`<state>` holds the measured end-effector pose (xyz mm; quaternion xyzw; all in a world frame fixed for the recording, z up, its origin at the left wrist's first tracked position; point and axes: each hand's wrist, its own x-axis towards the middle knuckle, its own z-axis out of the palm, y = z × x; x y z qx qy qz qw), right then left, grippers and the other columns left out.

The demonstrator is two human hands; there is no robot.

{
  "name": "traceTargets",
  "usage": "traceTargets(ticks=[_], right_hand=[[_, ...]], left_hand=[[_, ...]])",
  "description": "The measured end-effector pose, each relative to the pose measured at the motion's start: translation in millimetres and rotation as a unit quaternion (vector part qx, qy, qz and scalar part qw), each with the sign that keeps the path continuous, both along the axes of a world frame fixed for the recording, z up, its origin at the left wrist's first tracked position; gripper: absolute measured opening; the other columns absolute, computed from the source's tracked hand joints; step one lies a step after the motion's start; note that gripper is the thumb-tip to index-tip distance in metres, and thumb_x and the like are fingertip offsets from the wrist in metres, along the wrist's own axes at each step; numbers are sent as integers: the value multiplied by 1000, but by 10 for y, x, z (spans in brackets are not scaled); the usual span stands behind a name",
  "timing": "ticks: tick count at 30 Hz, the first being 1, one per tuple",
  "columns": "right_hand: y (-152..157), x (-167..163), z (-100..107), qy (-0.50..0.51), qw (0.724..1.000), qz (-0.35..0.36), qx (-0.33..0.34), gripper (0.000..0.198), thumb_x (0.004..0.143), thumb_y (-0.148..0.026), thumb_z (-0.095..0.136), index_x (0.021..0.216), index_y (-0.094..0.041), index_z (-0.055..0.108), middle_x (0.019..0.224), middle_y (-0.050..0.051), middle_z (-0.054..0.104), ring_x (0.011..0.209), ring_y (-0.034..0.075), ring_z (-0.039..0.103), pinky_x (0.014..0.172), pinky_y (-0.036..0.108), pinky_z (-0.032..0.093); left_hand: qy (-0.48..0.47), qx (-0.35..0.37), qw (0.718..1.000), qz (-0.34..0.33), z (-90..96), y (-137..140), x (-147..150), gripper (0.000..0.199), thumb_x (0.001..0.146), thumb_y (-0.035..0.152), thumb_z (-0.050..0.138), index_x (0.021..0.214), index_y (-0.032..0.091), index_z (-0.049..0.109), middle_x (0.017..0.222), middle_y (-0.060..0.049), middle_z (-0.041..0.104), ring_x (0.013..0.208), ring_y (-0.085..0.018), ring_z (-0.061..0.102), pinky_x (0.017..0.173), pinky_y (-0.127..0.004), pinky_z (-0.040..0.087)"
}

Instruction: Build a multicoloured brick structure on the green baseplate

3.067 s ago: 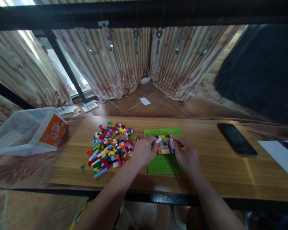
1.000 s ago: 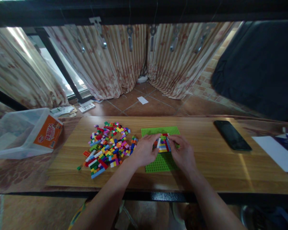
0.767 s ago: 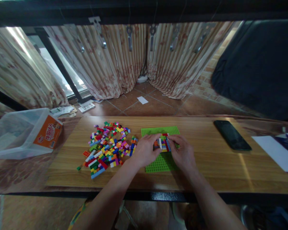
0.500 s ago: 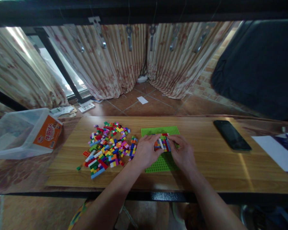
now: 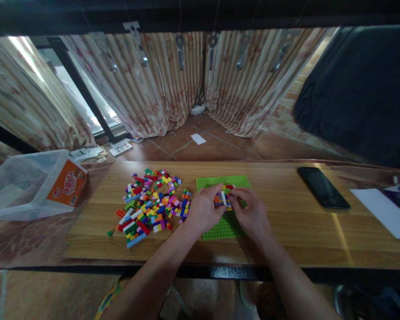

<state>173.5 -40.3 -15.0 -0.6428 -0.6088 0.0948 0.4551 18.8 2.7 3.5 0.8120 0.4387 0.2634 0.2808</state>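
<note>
A green studded baseplate (image 5: 222,230) lies on the wooden board, and on it stands a low structure of multicoloured toy bricks (image 5: 224,198). My left hand (image 5: 205,209) is closed around the structure's left side, its thumb at the near edge and its fingers at the far edge. At the right side, the bent thumb and fingers of my right hand (image 5: 251,212) are pinched against the bricks. Whether a separate small brick sits between those fingertips is hidden. Both hands cover much of the structure.
A loose heap of coloured bricks (image 5: 153,206) spreads left of the baseplate. Farther left is a clear plastic bin (image 5: 23,195) with an orange label. A black phone (image 5: 323,187) lies on the right, near white paper (image 5: 380,213).
My right thumb and fingertips have shifted slightly left over the bricks and drawn closer together. The left hand holds almost the same position.
</note>
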Motion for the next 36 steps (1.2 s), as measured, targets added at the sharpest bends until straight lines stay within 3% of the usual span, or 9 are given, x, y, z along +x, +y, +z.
traceTargets(ticks=[12, 24, 36], right_hand=[[17, -33, -24, 30, 999, -12, -35, 16, 80, -30, 63, 90, -21, 72, 101, 9, 67, 97, 24, 62, 91, 44, 49], [0, -25, 44, 64, 998, -7, -26, 18, 82, -30, 59, 90, -20, 71, 100, 10, 67, 95, 23, 63, 90, 43, 49], [18, -12, 29, 91, 996, -15, -23, 17, 83, -26, 56, 88, -21, 71, 97, 8, 69, 91, 21, 64, 85, 39, 51]], left_hand=[[-52, -38, 998, 18, -56, 47, 32, 61, 74, 23, 69, 133, 21, 54, 118, -5, 69, 104, -24, 62, 96, -41, 49], [5, 7, 1000, -21, 57, -18, -23, 65, 73, 22, 70, 135, 20, 50, 112, -3, 70, 102, -24, 61, 98, -42, 46], [10, -4, 1000, -18, 36, 10, -39, 69, 73, 21, 71, 138, 22, 47, 115, -3, 70, 105, -25, 60, 99, -43, 45]])
